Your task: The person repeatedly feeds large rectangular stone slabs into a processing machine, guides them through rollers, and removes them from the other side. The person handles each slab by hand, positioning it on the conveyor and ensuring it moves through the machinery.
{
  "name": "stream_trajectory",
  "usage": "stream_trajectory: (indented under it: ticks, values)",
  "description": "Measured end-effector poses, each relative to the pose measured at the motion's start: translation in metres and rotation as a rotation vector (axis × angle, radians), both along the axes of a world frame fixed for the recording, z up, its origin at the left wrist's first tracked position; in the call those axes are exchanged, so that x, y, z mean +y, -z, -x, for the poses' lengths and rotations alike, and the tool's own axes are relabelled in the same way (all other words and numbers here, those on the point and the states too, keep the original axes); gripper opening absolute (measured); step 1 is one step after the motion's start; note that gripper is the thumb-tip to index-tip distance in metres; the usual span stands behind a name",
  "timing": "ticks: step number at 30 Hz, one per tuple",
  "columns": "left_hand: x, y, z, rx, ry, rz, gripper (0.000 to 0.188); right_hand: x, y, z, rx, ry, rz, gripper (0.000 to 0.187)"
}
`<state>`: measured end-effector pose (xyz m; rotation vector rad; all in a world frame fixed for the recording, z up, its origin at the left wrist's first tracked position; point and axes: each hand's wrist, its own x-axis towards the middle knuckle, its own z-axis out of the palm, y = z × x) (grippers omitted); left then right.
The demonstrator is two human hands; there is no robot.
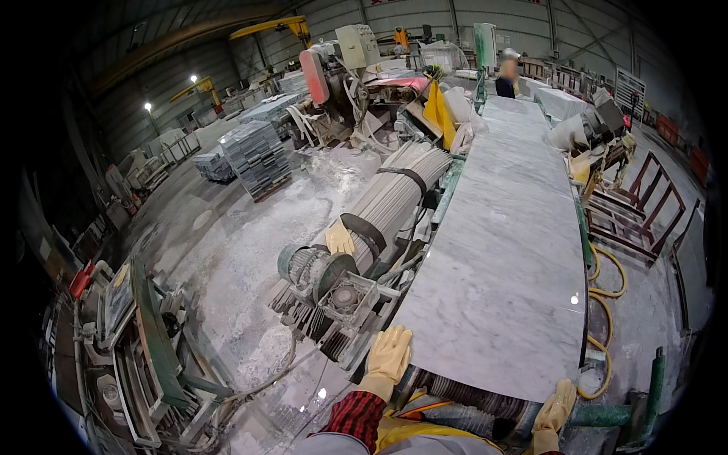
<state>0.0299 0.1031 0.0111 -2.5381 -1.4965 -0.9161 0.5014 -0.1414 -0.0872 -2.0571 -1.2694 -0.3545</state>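
Note:
A long white marble slab with grey veins lies flat and stretches away from me. My left hand, in a cream rubber glove, is closed on its near left corner, the fingers lying along the edge. At the near right corner my right hand, gloved alike, grips the slab's edge with bent fingers. Both thumbs are mostly hidden. Under the near end of the slab runs a dark ribbed roller. A loose cream glove rests beside the motor on the left.
A dusty motor with a gearbox stands left of the slab, against strapped stone strips. A yellow hose loops on the right, near a dark red metal rack. A person stands far off. Stacked slabs stand back left.

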Motion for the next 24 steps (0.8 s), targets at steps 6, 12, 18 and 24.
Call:
stream_trajectory:
  ticks: [6, 12, 18, 24]
  values:
    - [-0.003, 0.006, 0.009, 0.023, -0.013, 0.042, 0.041, 0.000, 0.008, 0.001, 0.145, 0.037, 0.087, 0.040]
    - [-0.004, -0.001, 0.001, 0.052, -0.011, 0.003, 0.039, -0.004, -0.023, 0.013, -0.143, -0.033, 0.021, 0.037]
    - [-0.016, 0.012, 0.010, 0.106, -0.102, 0.123, 0.044, -0.008, -0.061, 0.025, -0.068, -0.140, 0.111, 0.038]
    - [-0.039, -0.007, 0.005, 0.025, -0.055, -0.051, 0.038, -0.021, -0.058, 0.024, -0.101, -0.181, 0.086, 0.038]
